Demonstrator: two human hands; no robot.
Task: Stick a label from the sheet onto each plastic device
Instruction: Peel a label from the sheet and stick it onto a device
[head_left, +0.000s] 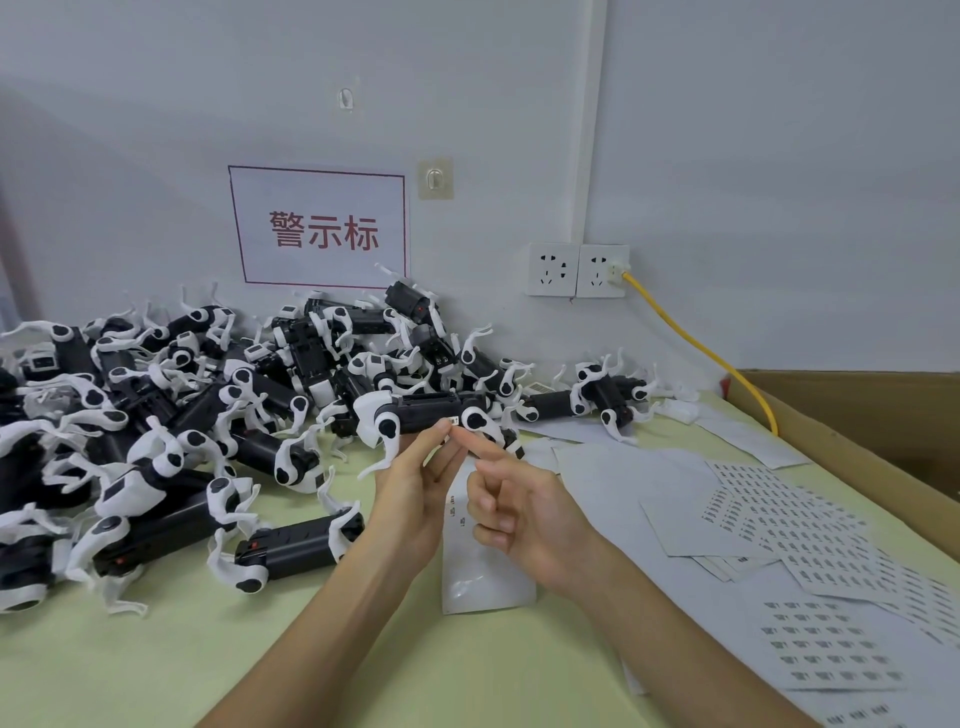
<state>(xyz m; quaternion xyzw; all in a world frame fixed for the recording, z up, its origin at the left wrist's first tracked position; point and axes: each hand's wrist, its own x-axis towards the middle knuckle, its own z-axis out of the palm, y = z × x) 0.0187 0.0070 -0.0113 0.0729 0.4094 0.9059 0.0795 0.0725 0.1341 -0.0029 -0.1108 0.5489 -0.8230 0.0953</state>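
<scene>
the left hand's thumb is hidden behind its fingers, the print on the small label (453, 420) is too fine to read, and the pile of black-and-white devices (182, 389) runs off the left edge. a glossy white strip (485, 571) shows below the hands; whether it is held or lies on the bench (156, 670) cannot be told. the left hand (415, 499) holds one plastic device (426, 413) up in front of the pile, its nearly straight fingers reaching onto the black body. the right hand (519, 504) has its index finger stretched out, the tip pressing beside the label on the device, the other fingers curled into the palm and holding nothing. label sheets (789, 535) lie fanned on the bench to the right, partly cut off by the frame.
</scene>
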